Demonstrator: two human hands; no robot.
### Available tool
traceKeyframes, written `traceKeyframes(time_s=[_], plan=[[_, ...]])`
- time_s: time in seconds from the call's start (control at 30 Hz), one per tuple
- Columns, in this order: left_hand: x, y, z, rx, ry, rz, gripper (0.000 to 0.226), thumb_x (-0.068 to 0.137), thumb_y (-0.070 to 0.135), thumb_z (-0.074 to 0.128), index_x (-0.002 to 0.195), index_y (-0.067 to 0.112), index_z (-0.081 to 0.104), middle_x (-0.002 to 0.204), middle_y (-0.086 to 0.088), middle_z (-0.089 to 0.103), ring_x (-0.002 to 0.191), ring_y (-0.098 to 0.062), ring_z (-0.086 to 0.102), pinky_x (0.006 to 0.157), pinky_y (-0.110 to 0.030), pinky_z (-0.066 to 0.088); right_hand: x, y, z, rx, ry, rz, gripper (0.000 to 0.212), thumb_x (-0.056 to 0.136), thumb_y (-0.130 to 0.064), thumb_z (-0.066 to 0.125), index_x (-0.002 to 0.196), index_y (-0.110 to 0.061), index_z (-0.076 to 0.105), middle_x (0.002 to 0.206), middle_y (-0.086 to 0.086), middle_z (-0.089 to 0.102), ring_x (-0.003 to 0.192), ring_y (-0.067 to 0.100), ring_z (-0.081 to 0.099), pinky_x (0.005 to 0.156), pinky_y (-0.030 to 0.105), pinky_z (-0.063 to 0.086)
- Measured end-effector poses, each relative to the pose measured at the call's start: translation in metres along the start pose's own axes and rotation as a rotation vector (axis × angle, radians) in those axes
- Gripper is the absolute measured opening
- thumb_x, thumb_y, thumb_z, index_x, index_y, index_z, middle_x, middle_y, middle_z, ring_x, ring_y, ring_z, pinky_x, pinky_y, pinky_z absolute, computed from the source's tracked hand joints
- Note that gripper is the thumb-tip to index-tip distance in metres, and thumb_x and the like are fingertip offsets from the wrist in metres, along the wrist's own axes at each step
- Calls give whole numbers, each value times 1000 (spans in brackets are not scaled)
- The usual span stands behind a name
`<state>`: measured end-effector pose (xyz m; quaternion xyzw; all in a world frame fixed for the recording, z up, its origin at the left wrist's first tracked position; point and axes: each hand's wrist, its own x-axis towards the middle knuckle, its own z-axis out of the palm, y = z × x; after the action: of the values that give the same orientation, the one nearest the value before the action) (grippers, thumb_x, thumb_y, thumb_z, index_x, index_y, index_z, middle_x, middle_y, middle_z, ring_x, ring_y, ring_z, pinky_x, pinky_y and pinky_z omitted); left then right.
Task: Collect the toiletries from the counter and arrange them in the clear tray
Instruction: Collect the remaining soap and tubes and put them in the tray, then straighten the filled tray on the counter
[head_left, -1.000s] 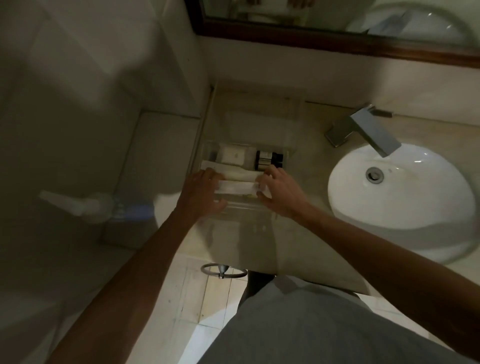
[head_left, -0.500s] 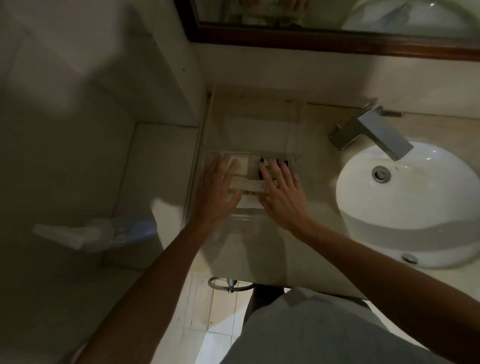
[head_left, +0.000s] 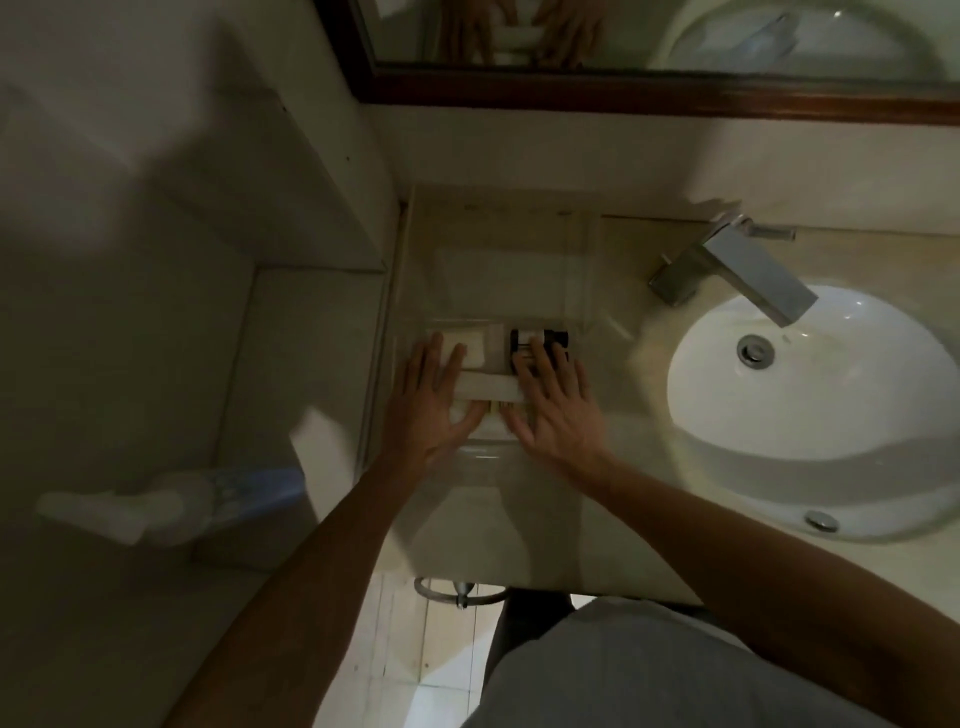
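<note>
Nearly there, by the look of it: your left hand (head_left: 434, 402) and right hand (head_left: 558, 410) both lie flat with fingers spread, gripping nothing, pressed palm-down on the toiletries inside the clear tray (head_left: 589, 270). The tray sits on the beige counter (head_left: 628, 499) against the back wall, just left of the white sink (head_left: 810, 415) and its chrome faucet (head_left: 737, 270). In its near part you can see a white packet (head_left: 472, 345) under your left fingertips, a black-and-white item (head_left: 537, 338) under your right fingertips, and a long white sachet (head_left: 491, 387) lying crosswise between the hands, with something pale beneath it that is too dim to name. The far part of the tray looks bare. No loose toiletries show on the open counter, so collecting seems done; what remains is likely only squaring the pieces up and lifting your hands away.
</note>
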<state>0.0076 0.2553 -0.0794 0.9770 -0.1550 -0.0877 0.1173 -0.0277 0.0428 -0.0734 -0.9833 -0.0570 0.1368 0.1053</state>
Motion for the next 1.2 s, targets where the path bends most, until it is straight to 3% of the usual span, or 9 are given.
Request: traceKeyframes(time_s=[0.13, 0.2, 0.27, 0.37, 0.5, 0.6, 0.7, 0.87, 1.2], plan=[[-20, -1, -16, -202, 178, -306, 82, 88, 62, 50, 154, 26, 15, 159, -7, 19, 145, -24, 24, 116, -40, 24, -13, 10, -15, 218, 83, 175, 84, 94, -72, 27, 156, -26, -8, 164, 5, -11, 150, 22, -10, 122, 45, 0], [-32, -8, -16, -465, 272, -515, 53, 95, 55, 46, 137, 22, 44, 134, -8, 50, 117, -25, 55, 96, -41, 50, -22, 20, -17, 470, 122, 354, 72, 96, -68, 32, 152, -26, 18, 156, 9, 29, 143, 27, 29, 118, 46, 24], [-31, -13, -15, -611, 286, -603, 30, 99, 39, 47, 97, 13, 62, 91, -7, 64, 82, -25, 64, 67, -37, 54, -19, 25, -18, 641, 137, 442, 42, 98, -59, 34, 119, -26, 51, 111, 1, 62, 99, 17, 63, 88, 45, 56], [-18, -19, -18, -547, 305, -639, 24, 96, 19, 54, 77, 8, 64, 72, -9, 66, 67, -25, 63, 57, -25, 41, -5, 24, -20, 657, 159, 411, 25, 102, -33, 42, 88, -21, 60, 84, -3, 64, 74, 11, 64, 69, 39, 59], [-8, -25, -20, -478, 253, -619, 24, 94, 18, 55, 74, 7, 65, 71, -6, 65, 65, -23, 64, 56, -28, 47, 4, 23, -24, 664, 180, 400, 24, 101, -23, 46, 86, -14, 64, 82, 0, 67, 69, 11, 66, 65, 35, 61], [-16, -28, -26, -447, 200, -540, 24, 98, 30, 49, 83, 14, 61, 80, -2, 64, 71, -19, 65, 64, -39, 59, 6, 26, -30, 600, 171, 347, 23, 103, -27, 43, 88, -18, 59, 86, 1, 66, 71, 11, 66, 63, 27, 59], [-34, -28, -28, -334, 69, -380, 45, 94, 57, 45, 120, 21, 52, 114, -3, 58, 96, -18, 63, 77, -41, 58, -10, 37, -36, 319, 212, 170, 32, 102, -44, 38, 114, -19, 53, 107, 8, 63, 83, 15, 62, 68, 27, 54], [-59, -26, -18, -170, -107, -299, 125, 53, 89, 60, 148, 17, 24, 144, -10, 39, 125, -27, 46, 103, -49, 43, -41, 62, -25, -51, -67, -102, 119, 77, -91, 31, 155, -6, 2, 161, 20, 13, 145, 33, 24, 118, 49, 17], [-42, -47, -27, -237, -157, -245, 109, 53, 78, 75, 137, 19, 38, 137, -6, 46, 124, -25, 46, 108, -45, 35, -27, 52, -15, 119, -94, -39, 122, 76, -87, 44, 155, -4, 2, 161, 20, 15, 149, 32, 14, 122, 50, 7]])
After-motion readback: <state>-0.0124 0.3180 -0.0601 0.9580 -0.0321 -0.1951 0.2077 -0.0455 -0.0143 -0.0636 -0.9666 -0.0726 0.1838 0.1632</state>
